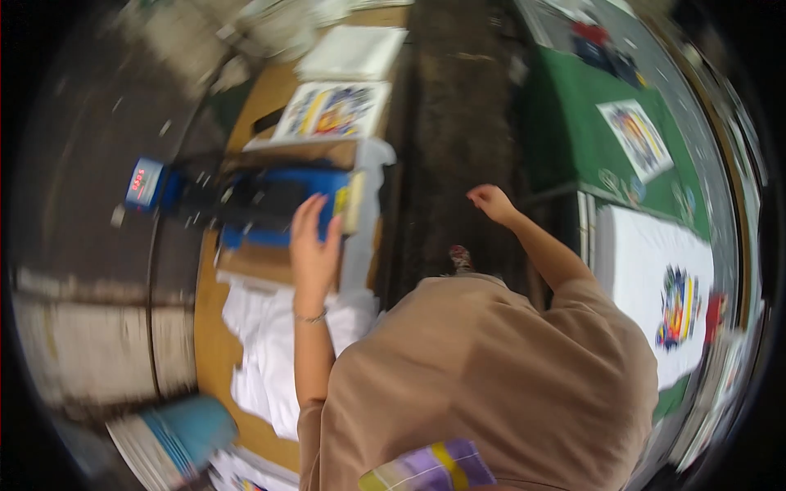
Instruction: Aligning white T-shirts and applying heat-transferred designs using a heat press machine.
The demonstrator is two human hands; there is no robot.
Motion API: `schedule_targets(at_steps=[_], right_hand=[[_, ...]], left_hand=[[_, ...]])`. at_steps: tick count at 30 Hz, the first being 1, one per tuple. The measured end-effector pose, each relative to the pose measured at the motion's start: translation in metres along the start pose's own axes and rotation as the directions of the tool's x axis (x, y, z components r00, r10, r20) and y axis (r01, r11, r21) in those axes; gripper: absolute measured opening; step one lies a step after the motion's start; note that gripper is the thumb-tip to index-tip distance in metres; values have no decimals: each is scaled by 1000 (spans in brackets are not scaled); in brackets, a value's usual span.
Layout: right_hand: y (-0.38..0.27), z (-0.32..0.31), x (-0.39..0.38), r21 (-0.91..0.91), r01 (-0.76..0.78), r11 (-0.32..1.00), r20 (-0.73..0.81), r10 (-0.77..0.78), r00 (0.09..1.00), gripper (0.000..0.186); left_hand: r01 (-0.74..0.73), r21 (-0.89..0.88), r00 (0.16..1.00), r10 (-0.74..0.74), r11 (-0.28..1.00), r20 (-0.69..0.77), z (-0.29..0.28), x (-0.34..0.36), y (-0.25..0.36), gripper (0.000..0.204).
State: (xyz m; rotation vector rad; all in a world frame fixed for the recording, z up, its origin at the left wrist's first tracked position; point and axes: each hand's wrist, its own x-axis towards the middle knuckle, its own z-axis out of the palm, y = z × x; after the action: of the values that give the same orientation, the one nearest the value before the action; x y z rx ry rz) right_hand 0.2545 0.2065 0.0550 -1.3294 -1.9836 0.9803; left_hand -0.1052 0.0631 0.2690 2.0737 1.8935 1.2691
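My left hand (315, 250) reaches out with its fingers apart, at the near right edge of a blue and black heat press (262, 196); whether the fingertips touch it, I cannot tell. At the press's left end is a control box (146, 184) with a lit red display. White T-shirts (270, 344) lie heaped below the press, next to my left forearm. My right hand (491, 203) hangs over the dark floor, fingers curled in and nothing showing in them. Blur softens the picture.
Printed sheets (336, 110) and a white stack (352, 53) lie beyond the press on the wooden table (214, 327). On the right, a green-topped table (565, 123) bears a print (634, 139) and a printed white T-shirt (647, 254). A blue bucket (192, 425) stands lower left.
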Motion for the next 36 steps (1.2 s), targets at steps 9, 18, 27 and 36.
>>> schedule_targets(at_steps=[9,18,27,36], right_hand=[[128,-222,87,-340,-424,839,-782,-2,623,56],[187,-276,99,-332,-630,702,-908,-58,414,83],[200,-262,102,-407,-739,537,-760,250,600,80],[191,-264,104,-411,-764,498,-752,288,592,76]], left_hand=[[335,546,771,-556,768,309,90,55,-18,38],[808,259,469,-844,529,260,127,71,-36,37],[866,172,412,-865,469,288,125,71,-47,37],[870,153,399,-852,468,340,124,70,-45,36]])
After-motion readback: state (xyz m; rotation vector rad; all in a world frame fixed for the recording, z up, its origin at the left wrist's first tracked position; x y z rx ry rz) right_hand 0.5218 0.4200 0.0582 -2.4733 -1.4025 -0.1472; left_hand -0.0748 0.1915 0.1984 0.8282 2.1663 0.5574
